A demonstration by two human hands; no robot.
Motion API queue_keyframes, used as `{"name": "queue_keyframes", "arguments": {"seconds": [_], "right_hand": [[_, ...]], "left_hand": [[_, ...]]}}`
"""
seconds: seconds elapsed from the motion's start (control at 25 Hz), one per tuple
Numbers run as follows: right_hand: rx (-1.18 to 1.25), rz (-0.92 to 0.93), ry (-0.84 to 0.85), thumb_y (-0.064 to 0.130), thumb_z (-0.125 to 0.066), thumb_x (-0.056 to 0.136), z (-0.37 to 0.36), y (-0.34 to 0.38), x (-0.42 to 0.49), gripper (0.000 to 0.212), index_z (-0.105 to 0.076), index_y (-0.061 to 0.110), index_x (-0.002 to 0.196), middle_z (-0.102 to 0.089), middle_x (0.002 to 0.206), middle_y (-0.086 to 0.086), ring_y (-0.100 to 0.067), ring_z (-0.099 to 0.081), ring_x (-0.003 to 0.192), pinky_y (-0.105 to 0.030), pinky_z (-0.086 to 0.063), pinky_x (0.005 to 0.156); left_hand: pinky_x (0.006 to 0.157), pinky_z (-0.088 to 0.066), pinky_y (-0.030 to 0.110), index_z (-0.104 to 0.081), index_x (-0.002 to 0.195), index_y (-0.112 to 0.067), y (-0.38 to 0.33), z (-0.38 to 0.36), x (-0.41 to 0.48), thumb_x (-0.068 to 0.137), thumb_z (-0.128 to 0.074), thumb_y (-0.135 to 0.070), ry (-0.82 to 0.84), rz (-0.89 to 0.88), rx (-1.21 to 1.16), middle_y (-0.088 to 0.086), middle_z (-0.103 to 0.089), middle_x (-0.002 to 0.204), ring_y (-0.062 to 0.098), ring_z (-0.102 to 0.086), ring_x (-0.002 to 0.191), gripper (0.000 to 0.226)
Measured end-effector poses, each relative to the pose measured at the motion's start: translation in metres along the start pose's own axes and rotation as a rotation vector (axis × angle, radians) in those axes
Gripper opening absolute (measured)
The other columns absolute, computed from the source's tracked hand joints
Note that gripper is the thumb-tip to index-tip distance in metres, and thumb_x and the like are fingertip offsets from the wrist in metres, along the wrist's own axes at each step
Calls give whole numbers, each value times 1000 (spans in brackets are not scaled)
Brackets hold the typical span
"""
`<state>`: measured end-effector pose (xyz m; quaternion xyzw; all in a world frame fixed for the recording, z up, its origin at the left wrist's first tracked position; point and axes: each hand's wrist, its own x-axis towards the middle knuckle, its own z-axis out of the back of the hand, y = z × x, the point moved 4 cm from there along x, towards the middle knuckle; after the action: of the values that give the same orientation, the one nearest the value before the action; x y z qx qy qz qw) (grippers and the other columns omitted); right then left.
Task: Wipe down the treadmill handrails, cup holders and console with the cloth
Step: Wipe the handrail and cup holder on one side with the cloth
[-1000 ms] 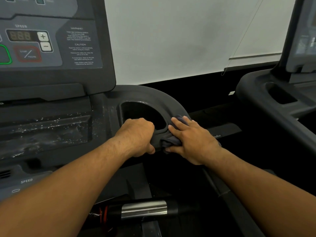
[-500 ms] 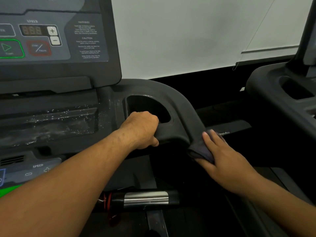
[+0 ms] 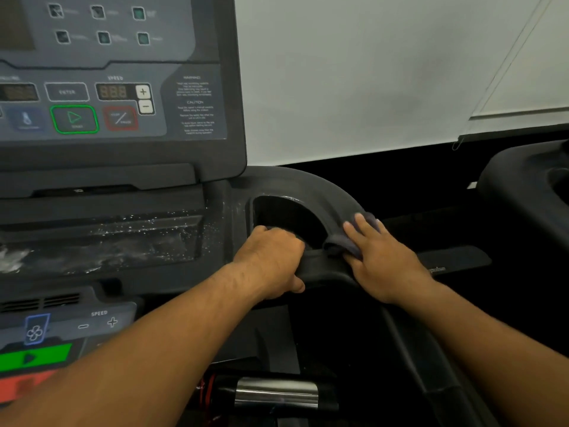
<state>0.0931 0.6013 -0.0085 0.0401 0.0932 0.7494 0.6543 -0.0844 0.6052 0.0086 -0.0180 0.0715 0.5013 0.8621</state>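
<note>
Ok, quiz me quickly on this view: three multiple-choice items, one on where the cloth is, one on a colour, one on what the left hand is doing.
1. The cloth lies: A) on the curved rim beside the cup holder, under the right hand; B) over the left forearm; C) on the neighbouring machine.
2. The start button on the console is outlined in: A) blue; B) green; C) yellow.
3. The left hand is: A) flat on the tray; B) hanging free; C) gripping the cup holder's near edge.
Answers: 1 A, straight fingers press it onto the rim; 2 B, a green border rings the play arrow; 3 C, its fingers curl over that edge.
</note>
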Motion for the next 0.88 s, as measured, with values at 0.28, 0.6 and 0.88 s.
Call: {"name": "queue_keyframes", "arguments": {"seconds": [0.28, 0.6, 0.88], "right_hand": [[43, 99, -94, 41, -40, 101, 1, 15, -60, 59, -17, 30, 153, -5, 161, 15, -6, 1, 147, -20, 0, 114], [-254, 470, 33, 60, -21, 96, -27, 88, 3, 70, -11, 24, 154, -15, 162, 4, -17, -5, 149, -33, 5, 118], [-311, 532, 26, 63, -14, 93, -37, 129, 14, 77, -2, 19, 155, -3, 163, -5, -24, 5, 149, -35, 11, 115]], "left_hand": [[121, -9, 45, -19, 153, -20, 48, 1, -34, 68, -69, -71, -27, 46, -155, -5, -27, 156, 15, -21, 145, 112], [121, 2, 48, -11, 155, -21, 106, 5, -79, 65, -71, -71, 78, 191, -93, -7, -13, 160, 14, -5, 149, 119], [121, 4, 48, -1, 155, -18, 111, 8, -88, 66, -71, -70, 116, 248, -102, -3, -3, 163, 16, 2, 150, 126]]}}
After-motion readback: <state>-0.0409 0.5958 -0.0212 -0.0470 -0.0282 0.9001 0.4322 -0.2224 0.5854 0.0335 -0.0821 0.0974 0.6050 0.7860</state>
